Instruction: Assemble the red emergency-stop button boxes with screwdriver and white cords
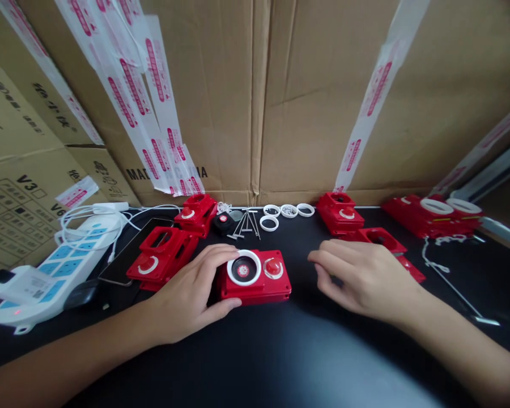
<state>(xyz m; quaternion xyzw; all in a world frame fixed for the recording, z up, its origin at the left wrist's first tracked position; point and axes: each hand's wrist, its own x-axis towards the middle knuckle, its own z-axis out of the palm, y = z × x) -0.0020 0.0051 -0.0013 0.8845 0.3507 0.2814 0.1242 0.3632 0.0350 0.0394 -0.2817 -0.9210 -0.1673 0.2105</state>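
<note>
A red alarm box (257,297) lies on the black table, with a white ring (258,271) around its round black insert (243,270) and a red dome (273,267) to the right. My left hand (202,292) grips the box's left end, thumb at the front and fingers behind. To the right of the box, apart from it, is my right hand (361,277). Its fingers are curled and the index finger meets the thumb closely; whatever may be between them is hidden.
Red housings stand on the left (161,258) and right (340,214). White rings (269,224), metal T-handled tools (249,222) and a black round part (224,222) lie behind. A power strip (68,255) and tablet (130,255) are left. A cardboard wall (221,102) closes the back.
</note>
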